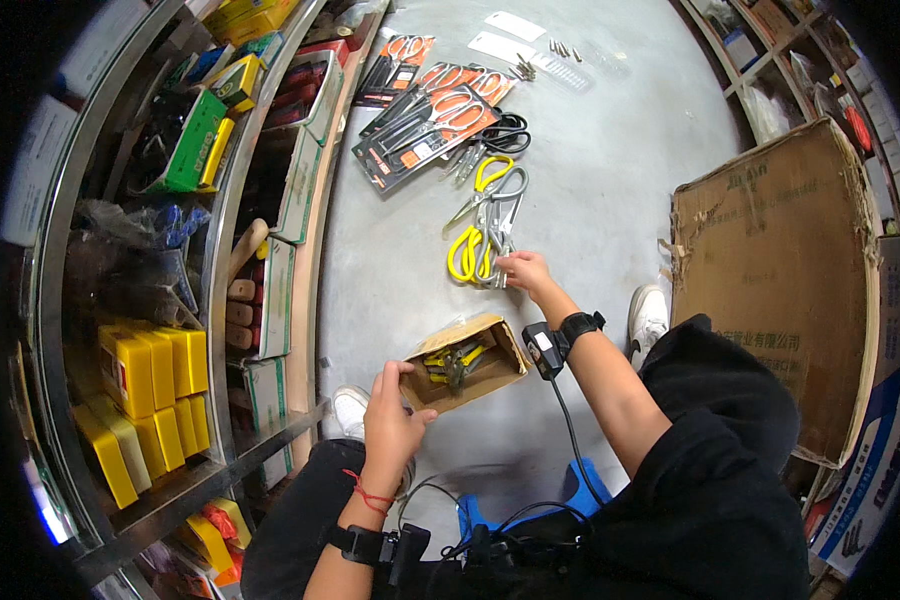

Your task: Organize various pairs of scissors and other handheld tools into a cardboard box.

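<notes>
My left hand (392, 415) grips the left edge of a small open cardboard box (505, 352), thumb and fingers on its wall. Inside the box lie several yellow-handled tools (456, 365), too jumbled to tell their kind. My right hand (526, 272) reaches forward, fingertips pinched on grey-handled scissors (492, 238) lying on the floor. Next to them are yellow-handled scissors (463, 256), with another yellow handle (492, 174) just beyond. Farther off, black-handled scissors (511, 132) lie beside several carded scissors packs (425, 135).
Metal shelving (232, 250) with boxed goods and yellow packs (155, 365) runs along the left. A large brown carton (770, 270) stands at the right. White cards (505, 48) and small metal pieces (564, 50) lie at the far end. A blue stool (580, 490) is beneath me.
</notes>
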